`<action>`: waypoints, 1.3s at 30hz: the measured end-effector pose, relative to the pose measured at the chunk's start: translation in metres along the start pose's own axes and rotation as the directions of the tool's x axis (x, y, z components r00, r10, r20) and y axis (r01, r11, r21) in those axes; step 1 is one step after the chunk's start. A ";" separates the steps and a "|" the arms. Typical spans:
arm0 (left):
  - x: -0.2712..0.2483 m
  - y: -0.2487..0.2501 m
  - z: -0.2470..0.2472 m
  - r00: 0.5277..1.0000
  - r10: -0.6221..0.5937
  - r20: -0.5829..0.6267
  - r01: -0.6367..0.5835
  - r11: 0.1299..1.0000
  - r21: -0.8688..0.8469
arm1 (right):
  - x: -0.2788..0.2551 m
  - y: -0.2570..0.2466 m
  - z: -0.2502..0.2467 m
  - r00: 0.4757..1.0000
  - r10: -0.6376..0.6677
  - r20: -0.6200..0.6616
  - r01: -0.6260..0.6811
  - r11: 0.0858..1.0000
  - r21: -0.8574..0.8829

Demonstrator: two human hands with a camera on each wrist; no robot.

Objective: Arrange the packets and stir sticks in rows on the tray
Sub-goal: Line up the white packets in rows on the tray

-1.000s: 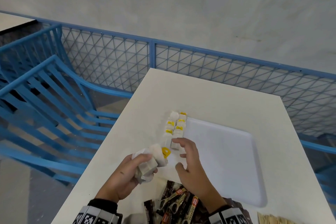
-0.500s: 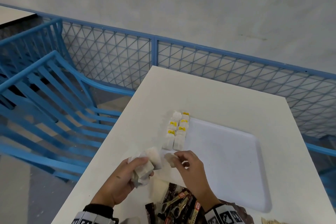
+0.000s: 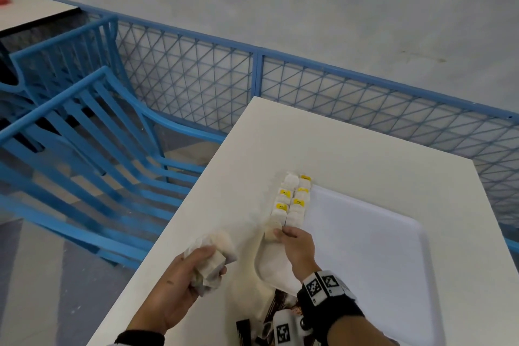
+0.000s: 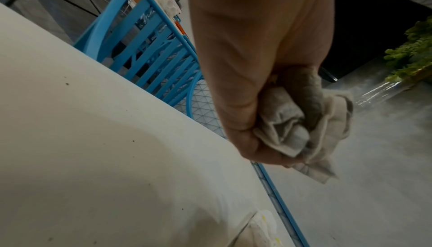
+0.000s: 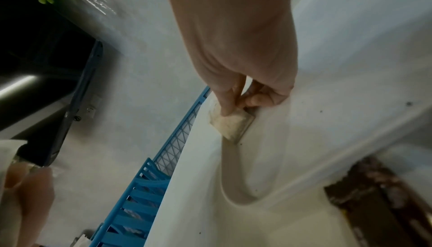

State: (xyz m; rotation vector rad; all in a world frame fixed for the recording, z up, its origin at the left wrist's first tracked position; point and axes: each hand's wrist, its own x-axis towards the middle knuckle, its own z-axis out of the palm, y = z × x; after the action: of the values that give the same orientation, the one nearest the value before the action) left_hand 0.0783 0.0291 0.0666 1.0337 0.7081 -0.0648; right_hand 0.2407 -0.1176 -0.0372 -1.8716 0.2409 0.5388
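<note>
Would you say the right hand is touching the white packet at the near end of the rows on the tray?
Touching. The right wrist view shows the right hand pinching the packet between fingertip and thumb at the tray edge; the head view agrees.

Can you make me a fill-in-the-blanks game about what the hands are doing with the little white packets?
1. The right hand pinches one white packet at the near end of the rows on the ____.
2. The bunch of spare packets is held in the ____ hand.
3. The rows of packets on the tray have little labels coloured ____.
4. The chairs beside the table are coloured ____.

Missing words: tray; left; yellow; blue
</note>
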 end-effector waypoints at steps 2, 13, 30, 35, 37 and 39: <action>0.001 -0.001 -0.001 1.000 0.004 -0.009 -0.004 1.000 0.010 | 0.001 -0.002 0.002 1.000 0.005 -0.024 -0.005 1.000 -0.014; 0.007 -0.002 0.007 1.000 0.018 0.023 -0.019 1.000 0.011 | -0.004 -0.007 0.000 0.993 -0.022 -0.118 0.012 0.996 -0.090; 0.009 0.000 0.038 0.988 0.030 0.152 -0.038 0.998 0.047 | -0.084 -0.049 -0.038 0.871 -0.297 0.391 0.301 0.952 0.054; 0.010 -0.004 0.035 0.990 0.055 0.128 -0.068 0.993 0.100 | -0.077 -0.039 -0.052 0.930 -0.227 0.291 0.178 0.966 0.185; 0.010 -0.005 0.033 0.991 0.052 0.124 -0.066 0.992 0.110 | -0.067 -0.028 -0.057 0.962 -0.147 0.229 0.086 0.963 0.257; 0.010 -0.006 0.032 0.992 0.048 0.116 -0.059 0.994 0.097 | -0.058 -0.018 -0.062 0.979 -0.055 0.196 -0.011 0.947 0.322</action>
State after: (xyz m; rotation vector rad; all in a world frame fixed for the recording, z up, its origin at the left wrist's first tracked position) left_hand 0.1002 0.0029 0.0659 1.1353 0.5780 -0.1123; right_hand 0.2129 -0.1744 0.0221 -1.4893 0.1608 0.6308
